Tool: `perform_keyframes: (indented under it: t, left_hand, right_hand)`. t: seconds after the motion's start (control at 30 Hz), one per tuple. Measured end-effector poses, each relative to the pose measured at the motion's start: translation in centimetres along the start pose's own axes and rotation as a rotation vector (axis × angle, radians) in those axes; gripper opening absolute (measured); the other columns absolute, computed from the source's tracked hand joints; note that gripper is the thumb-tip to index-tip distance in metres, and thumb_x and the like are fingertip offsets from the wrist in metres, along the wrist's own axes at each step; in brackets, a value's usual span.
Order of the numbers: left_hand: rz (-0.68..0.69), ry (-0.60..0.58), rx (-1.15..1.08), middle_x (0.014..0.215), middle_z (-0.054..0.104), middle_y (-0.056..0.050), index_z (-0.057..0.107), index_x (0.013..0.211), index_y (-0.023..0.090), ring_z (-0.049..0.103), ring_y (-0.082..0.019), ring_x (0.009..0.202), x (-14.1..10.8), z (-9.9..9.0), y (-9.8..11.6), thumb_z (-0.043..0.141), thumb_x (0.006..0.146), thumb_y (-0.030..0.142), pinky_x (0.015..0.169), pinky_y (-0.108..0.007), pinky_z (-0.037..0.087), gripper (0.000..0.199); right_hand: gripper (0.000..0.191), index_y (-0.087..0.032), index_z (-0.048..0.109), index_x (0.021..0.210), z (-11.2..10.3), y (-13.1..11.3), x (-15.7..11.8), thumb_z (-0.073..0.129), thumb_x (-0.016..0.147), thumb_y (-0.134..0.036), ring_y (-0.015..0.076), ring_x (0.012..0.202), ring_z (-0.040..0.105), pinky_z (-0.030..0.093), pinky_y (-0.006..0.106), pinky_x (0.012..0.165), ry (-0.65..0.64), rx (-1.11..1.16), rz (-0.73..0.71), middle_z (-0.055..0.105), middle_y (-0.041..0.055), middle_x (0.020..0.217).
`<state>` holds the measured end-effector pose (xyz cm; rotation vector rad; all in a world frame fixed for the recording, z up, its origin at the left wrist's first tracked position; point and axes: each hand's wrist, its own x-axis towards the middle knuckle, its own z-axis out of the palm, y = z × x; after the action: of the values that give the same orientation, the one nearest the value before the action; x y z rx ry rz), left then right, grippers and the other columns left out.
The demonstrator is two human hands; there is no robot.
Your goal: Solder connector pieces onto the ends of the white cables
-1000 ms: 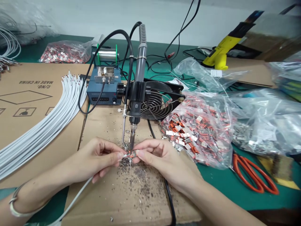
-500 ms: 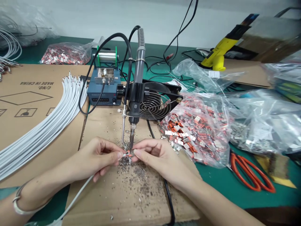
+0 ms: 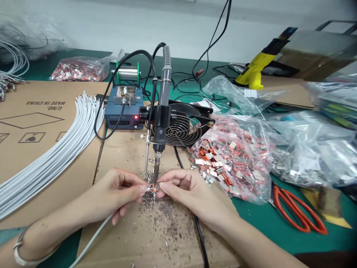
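Note:
Between thumb and fingers, my left hand point(image 3: 119, 193) pinches the end of a white cable point(image 3: 93, 240), which trails down to the lower left. My right hand point(image 3: 185, 190) pinches a small orange and metal connector point(image 3: 155, 189) from the right. Cable end and connector meet right under the tip of a soldering iron point(image 3: 160, 136), held upright in a stand. A thin metal feed tube point(image 3: 147, 158) comes down beside the tip. Fingertips partly hide the joint.
A blue soldering station point(image 3: 122, 111) and a fan point(image 3: 184, 126) stand behind. White cables point(image 3: 58, 152) lie left. A bag of orange connectors point(image 3: 237, 156), orange-handled scissors point(image 3: 299, 210) and a yellow heat gun point(image 3: 256, 69) are at right. Metal scraps litter the cardboard point(image 3: 111, 242).
A red light on the soldering station is now lit. The whole view has shifted a little, so most things sit slightly lower. Both hands keep their pinch under the iron.

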<state>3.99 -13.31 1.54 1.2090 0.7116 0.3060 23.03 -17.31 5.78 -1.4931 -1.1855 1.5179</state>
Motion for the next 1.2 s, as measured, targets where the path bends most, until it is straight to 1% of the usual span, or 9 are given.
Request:
perform_keyframes:
  t: [0.13, 0.23, 0.37, 0.47, 0.57, 0.7, 0.77, 0.97, 1.2]
  left_hand:
    - [-0.009, 0.022, -0.026, 0.055, 0.048, 0.004, 0.062, 0.091, 0.008, 0.037, -0.002, 0.034, 0.3, 0.1, 0.0, 0.057, 0.081, 0.04, 0.031, -0.01, 0.036, 0.033]
    - [-0.005, 0.022, -0.047, 0.057, 0.049, 0.004, 0.062, 0.089, 0.009, 0.036, -0.001, 0.033, 0.3, 0.2, 0.0, 0.058, 0.081, 0.037, 0.03, -0.009, 0.035, 0.03]
    - [0.008, 0.028, -0.035, 0.049, 0.044, 0.006, 0.062, 0.086, 0.009, 0.035, -0.002, 0.033, 0.3, 0.3, -0.1, 0.056, 0.083, 0.036, 0.03, -0.009, 0.035, 0.028]
    - [0.02, 0.03, -0.033, 0.055, 0.046, 0.005, 0.063, 0.087, 0.009, 0.037, -0.002, 0.035, 0.3, 0.3, -0.2, 0.057, 0.082, 0.038, 0.031, -0.01, 0.038, 0.03]
    - [0.031, 0.038, -0.055, 0.065, 0.052, 0.003, 0.063, 0.09, 0.009, 0.04, -0.001, 0.037, 0.3, 0.2, -0.3, 0.059, 0.081, 0.04, 0.032, -0.011, 0.039, 0.032]
    - [0.016, 0.029, -0.053, 0.056, 0.049, 0.003, 0.064, 0.088, 0.008, 0.041, -0.003, 0.036, 0.2, 0.2, -0.2, 0.059, 0.079, 0.044, 0.033, -0.012, 0.04, 0.037]
    - [0.025, 0.026, -0.07, 0.056, 0.049, 0.002, 0.063, 0.084, 0.007, 0.043, -0.003, 0.037, 0.2, 0.3, -0.1, 0.06, 0.078, 0.044, 0.034, -0.012, 0.039, 0.037]
    - [0.055, 0.017, -0.129, 0.063, 0.053, 0.001, 0.063, 0.078, 0.008, 0.046, -0.002, 0.04, 0.2, 0.4, 0.5, 0.063, 0.077, 0.038, 0.034, -0.01, 0.036, 0.03]
    - [0.046, 0.031, -0.168, 0.065, 0.055, 0.0, 0.064, 0.084, 0.008, 0.046, -0.003, 0.04, 0.2, 0.3, 0.1, 0.064, 0.076, 0.038, 0.035, -0.012, 0.041, 0.03]
  right_hand:
    - [0.02, -0.012, 0.066, 0.072, 0.3, 0.4, 0.3, 0.074, 0.058, -0.023, 0.0057, 0.049, 0.049, 0.035, 0.018, 0.047, 0.09, -0.122, -0.009, 0.061, -0.0001, 0.058]
    - [0.022, -0.012, 0.064, 0.071, 0.4, 0.8, 0.4, 0.075, 0.055, -0.024, 0.0056, 0.048, 0.043, 0.031, 0.019, 0.046, 0.114, -0.155, -0.022, 0.057, -0.001, 0.056]
    - [0.023, -0.012, 0.063, 0.071, 0.5, 1.0, 0.4, 0.071, 0.059, -0.029, 0.007, 0.049, 0.045, 0.031, 0.02, 0.047, 0.127, -0.194, -0.034, 0.058, 0.0009, 0.057]
    - [0.021, -0.012, 0.064, 0.07, 0.5, 0.7, 0.3, 0.07, 0.06, -0.03, 0.0071, 0.051, 0.046, 0.033, 0.02, 0.048, 0.114, -0.198, -0.034, 0.06, 0.002, 0.059]
    - [0.02, -0.013, 0.066, 0.075, 0.2, 0.4, 0.2, 0.072, 0.062, -0.027, 0.0079, 0.055, 0.053, 0.039, 0.02, 0.051, 0.06, -0.145, -0.035, 0.064, 0.0023, 0.064]
    - [0.018, -0.014, 0.067, 0.081, -0.2, 0.0, -0.2, 0.072, 0.068, -0.025, 0.0101, 0.067, 0.064, 0.047, 0.02, 0.064, -0.032, -0.045, -0.033, 0.069, 0.0035, 0.073]
    - [0.016, -0.014, 0.067, 0.08, -0.3, -0.1, -0.3, 0.073, 0.069, -0.025, 0.0091, 0.068, 0.065, 0.048, 0.019, 0.065, -0.048, -0.023, -0.033, 0.07, 0.0031, 0.072]
    - [0.017, -0.015, 0.068, 0.08, -0.4, -0.2, -0.4, 0.075, 0.069, -0.025, 0.0078, 0.067, 0.065, 0.047, 0.016, 0.063, -0.048, 0.007, 0.005, 0.071, 0.0033, 0.072]
    - [0.013, -0.015, 0.069, 0.079, -0.5, -0.3, -0.4, 0.073, 0.071, -0.024, 0.008, 0.067, 0.064, 0.047, 0.016, 0.063, -0.057, -0.02, -0.021, 0.071, 0.0029, 0.071]
